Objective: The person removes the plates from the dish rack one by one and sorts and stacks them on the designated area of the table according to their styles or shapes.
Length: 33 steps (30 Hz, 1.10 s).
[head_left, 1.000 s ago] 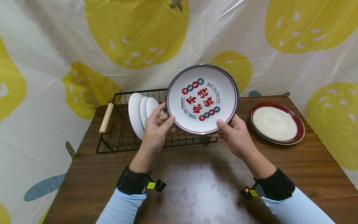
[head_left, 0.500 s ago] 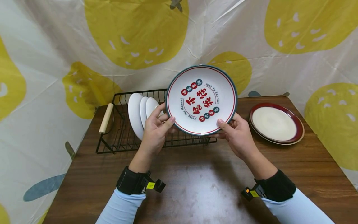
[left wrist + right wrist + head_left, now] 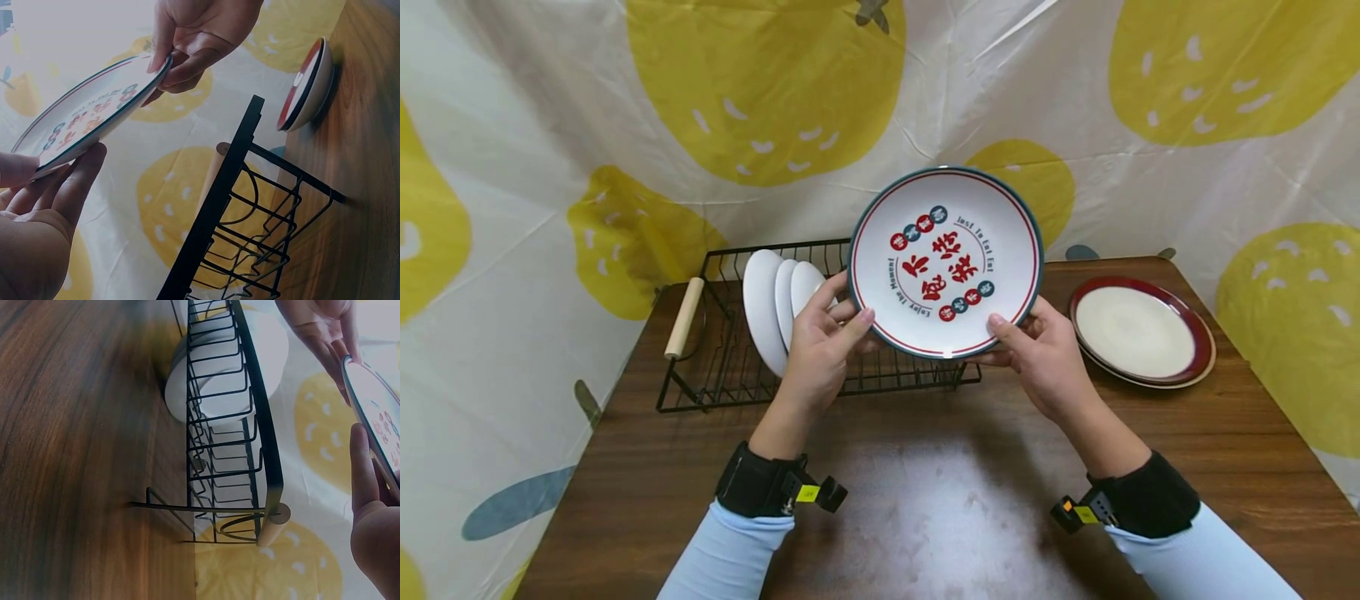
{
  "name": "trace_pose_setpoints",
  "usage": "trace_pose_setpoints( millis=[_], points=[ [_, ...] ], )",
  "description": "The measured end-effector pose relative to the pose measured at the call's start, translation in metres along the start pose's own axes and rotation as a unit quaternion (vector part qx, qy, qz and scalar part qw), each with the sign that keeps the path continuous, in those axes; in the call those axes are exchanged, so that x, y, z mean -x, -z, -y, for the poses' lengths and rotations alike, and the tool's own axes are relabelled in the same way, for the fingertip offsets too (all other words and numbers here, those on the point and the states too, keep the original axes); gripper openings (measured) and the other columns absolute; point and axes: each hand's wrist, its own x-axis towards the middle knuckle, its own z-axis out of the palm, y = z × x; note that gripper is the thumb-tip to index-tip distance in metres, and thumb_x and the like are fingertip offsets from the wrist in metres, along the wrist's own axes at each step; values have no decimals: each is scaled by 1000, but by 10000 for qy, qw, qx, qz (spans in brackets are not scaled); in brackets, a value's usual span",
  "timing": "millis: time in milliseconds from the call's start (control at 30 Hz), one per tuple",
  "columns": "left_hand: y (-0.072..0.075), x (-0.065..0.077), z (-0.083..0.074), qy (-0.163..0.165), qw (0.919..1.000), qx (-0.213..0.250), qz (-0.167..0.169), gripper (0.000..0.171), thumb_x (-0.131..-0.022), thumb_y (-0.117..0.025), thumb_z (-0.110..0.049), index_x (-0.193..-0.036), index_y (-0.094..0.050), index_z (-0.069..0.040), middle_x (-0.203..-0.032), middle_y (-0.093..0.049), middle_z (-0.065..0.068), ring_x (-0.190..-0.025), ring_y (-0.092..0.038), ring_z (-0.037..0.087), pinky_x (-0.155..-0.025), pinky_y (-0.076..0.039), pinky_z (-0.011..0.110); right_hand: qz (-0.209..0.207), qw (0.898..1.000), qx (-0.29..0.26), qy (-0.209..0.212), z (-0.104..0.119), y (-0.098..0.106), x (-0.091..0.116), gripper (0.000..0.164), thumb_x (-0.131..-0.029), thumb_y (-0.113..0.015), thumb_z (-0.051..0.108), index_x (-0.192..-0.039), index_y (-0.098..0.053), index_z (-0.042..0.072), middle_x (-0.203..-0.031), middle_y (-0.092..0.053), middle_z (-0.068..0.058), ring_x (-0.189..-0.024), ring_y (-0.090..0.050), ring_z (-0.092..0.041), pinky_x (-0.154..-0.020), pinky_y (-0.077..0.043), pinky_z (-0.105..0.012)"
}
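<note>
Plate (image 3: pixel 946 262): centre of frame
Left hand (image 3: pixel 820 350): gripping plate, lower left
Right hand (image 3: pixel 1049 362): gripping plate, lower right

- Black wire dish rack (image 3: pixel 259 394), a wooden handle (image 3: pixel 686 318) at its left end
- Three white plates (image 3: pixel 763 310), on edge in the rack
- Stacked dishes (image 3: pixel 1135 332), the top one cream, maroon-rimmed
- Wood-grain table (image 3: pixel 925 475)
- Pale cloth backdrop (image 3: pixel 940 100) with yellow fruit print

Plate (image 3: pixel 946 262): round, white, teal rim, red inner ring, red and blue print. Raised and tilted, lower edge gripped between left hand (image 3: pixel 822 346) and right hand (image 3: pixel 1051 360).
</note>
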Motion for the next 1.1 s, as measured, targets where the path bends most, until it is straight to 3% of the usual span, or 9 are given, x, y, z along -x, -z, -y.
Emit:
trace_pose_setpoints(
  millis=[433,1100],
  points=[
    [-1,-1,0,109,9999,48,-73,50,-106,-54,5,-155,-45,-1,-112,-79,-5,-89,-78,11,-73,-67,25,-1,10000,-29,32,-2,0,0,52,-110,-58,10,-157,-39,-1,-128,-71,1,-102,-78,-11,-79,-69,-35],
    [0,-4,-1,186,9998,103,-35,49,-108,-54,0,-156,-46,-4,-122,-76,2,-97,-78,12,-78,-68,28,57,9997,-179,148,5,1,-1,51,-110,-57,10,-156,-40,-1,-130,-72,0,-102,-80,-13,-79,-68,-37]
  ],
)
